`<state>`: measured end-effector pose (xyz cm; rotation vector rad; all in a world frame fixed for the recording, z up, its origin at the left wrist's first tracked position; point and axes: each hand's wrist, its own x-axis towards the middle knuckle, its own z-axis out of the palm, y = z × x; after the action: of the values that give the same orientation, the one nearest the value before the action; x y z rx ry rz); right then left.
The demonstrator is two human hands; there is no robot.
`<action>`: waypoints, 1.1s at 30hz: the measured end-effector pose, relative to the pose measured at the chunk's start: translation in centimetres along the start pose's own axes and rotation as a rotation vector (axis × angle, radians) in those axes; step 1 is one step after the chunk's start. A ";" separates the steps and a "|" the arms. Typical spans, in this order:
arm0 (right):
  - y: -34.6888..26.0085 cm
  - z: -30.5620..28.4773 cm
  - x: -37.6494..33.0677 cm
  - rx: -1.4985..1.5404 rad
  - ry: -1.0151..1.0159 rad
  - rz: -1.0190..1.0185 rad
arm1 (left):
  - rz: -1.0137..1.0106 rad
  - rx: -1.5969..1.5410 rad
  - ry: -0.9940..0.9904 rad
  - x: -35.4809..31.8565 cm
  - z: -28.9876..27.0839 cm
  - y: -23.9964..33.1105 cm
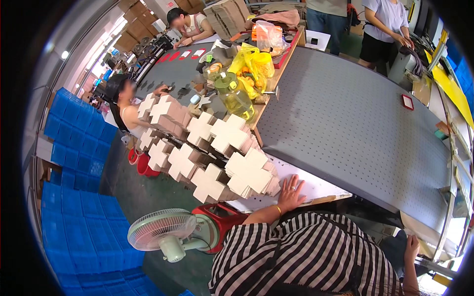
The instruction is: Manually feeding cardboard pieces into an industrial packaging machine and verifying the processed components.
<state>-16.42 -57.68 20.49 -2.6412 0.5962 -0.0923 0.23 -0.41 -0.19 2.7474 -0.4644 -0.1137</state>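
About ten stacks of cross-shaped cardboard blanks (pixel 249 172), one fan (pixel 165 233), two oil bottles (pixel 237 96), four co-workers (pixel 126 106), one small red-framed piece (pixel 408 102).

I see stacked blue plastic crates (pixel 74 207) at my left, a pale green electric fan (pixel 163 234) below, a clear yellowish liquid jug (pixel 237 98), and yellow plastic bags (pixel 254 64) beyond it.

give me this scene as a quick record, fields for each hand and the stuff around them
left hand: left hand flat, fingers spread, on the white perforated table edge
right hand: right hand low at the person's side, holding nothing visible
nearest things: stacks of cross-shaped cardboard pieces beside the left hand
surface: grey perforated belt
nearby: fan, blue crates, yellow liquid bottle
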 end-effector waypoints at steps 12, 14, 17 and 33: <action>0.5 0.4 0.4 0.020 0.017 -0.035 | 0.014 -0.010 0.059 0.0 0.5 -0.4; 0.7 0.6 0.5 0.022 0.019 -0.045 | 0.014 -0.006 0.057 -0.2 0.6 -0.4; 1.2 0.5 0.3 -0.023 0.000 -0.077 | -0.001 0.003 0.031 0.0 0.4 -0.2; 1.0 0.4 0.5 0.030 -0.007 -0.081 | 0.019 -0.022 0.065 -0.3 0.2 -0.1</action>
<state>-16.33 -58.52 19.72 -2.6356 0.4820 -0.1157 -0.01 -0.29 -0.40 2.7156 -0.4694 -0.0245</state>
